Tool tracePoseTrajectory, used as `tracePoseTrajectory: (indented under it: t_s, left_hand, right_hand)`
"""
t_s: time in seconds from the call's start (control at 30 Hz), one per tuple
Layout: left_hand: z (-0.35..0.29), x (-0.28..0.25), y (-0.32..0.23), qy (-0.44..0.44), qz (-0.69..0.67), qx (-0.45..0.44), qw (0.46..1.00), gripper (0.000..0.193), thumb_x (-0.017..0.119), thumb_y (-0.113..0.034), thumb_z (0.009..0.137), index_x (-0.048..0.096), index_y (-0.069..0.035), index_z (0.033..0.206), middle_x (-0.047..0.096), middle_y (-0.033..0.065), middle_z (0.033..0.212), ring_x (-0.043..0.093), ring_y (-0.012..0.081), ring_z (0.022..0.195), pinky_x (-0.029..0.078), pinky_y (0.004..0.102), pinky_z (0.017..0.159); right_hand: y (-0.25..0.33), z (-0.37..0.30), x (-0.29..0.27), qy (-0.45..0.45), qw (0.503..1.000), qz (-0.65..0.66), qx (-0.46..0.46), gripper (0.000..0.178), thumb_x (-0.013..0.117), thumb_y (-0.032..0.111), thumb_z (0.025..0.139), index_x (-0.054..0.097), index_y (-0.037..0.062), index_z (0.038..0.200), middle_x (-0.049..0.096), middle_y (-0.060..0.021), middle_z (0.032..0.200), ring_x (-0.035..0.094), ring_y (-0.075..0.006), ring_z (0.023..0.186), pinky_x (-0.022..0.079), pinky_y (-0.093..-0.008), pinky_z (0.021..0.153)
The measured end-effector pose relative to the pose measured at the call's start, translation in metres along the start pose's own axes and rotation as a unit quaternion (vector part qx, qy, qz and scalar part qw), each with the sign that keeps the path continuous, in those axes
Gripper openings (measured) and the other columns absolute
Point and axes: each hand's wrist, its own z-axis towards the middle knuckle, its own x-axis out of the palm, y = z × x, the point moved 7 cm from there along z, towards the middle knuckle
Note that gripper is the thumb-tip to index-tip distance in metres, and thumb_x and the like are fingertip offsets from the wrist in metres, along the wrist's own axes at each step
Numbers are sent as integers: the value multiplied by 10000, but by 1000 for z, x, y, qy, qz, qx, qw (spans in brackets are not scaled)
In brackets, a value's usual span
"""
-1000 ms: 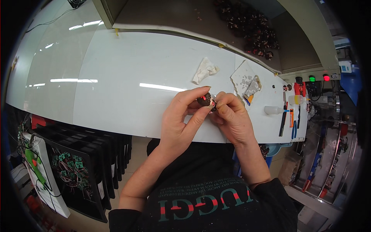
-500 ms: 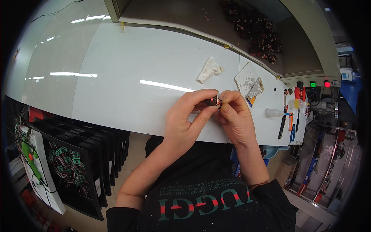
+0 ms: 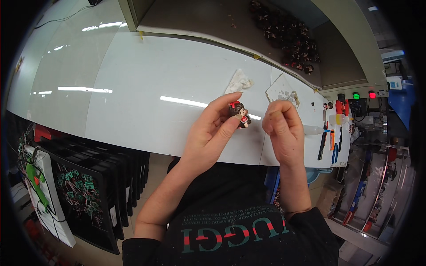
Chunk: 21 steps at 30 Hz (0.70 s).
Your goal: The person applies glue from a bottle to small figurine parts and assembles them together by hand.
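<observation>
A white desk [image 3: 146, 119] is spread beneath an open-fronted cabinet [image 3: 344, 60], in whose shadow a pile of small dark pieces [image 3: 288, 33] can hardly be told apart. The lower part of a stained white sheet [image 3: 278, 88] is covered by the right hand [image 3: 284, 128], and one end of a clear bottle [image 3: 313, 130] is hidden behind it. A crumpled cloth [image 3: 241, 80] is partly overlapped by the left hand [image 3: 204, 137]. By that hand a small brown-haired figure [image 3: 242, 114] is gripped between thumb and fingers above the desk, its side partly masked. The right hand is raised just beside it, apart, fingers curled to the thumb; whether anything tiny is pinched there cannot be told.
</observation>
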Motion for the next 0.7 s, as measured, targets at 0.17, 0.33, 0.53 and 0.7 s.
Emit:
tracePoseTrajectory:
  t_s: [0.17, 0.33, 0.53, 0.7]
  left_hand:
    - [2, 5, -1, 17, 16, -7, 1000, 405, 467, -83, 960, 384, -37, 1354, 557, 71, 1070, 533, 109, 975, 435, 252, 864]
    - [6, 8, -3, 33, 22, 1, 999, 410, 460, -63, 959, 379, -39, 1360, 551, 63, 1079, 520, 95, 963, 430, 248, 862]
    - [12, 12, -7, 5, 8, -29, 1000, 424, 441, -64, 959, 347, -11, 1369, 538, 95, 1092, 533, 131, 987, 440, 277, 887]
    - [17, 23, -16, 22, 28, -19, 999, 429, 449, -96, 968, 340, -15, 1374, 537, 94, 1087, 529, 130, 989, 435, 279, 889]
  right_hand:
    - [31, 8, 23, 92, 950, -272, -120, 102, 595, 45, 866, 608, 30, 967, 544, -18, 888, 509, -88, 762, 411, -201, 672]
    - [34, 10, 33, 130, 921, -350, -111, 116, 631, 46, 833, 640, 43, 949, 564, -36, 891, 555, -114, 747, 448, -226, 669]
    - [50, 36, 1, 74, 940, -321, -88, 113, 614, 86, 860, 626, 17, 949, 586, -45, 895, 554, -115, 742, 452, -246, 679]
    - [88, 89, -37, -75, 870, -466, -143, 131, 588, 103, 882, 617, 17, 976, 607, -62, 901, 559, -143, 782, 441, -245, 715]
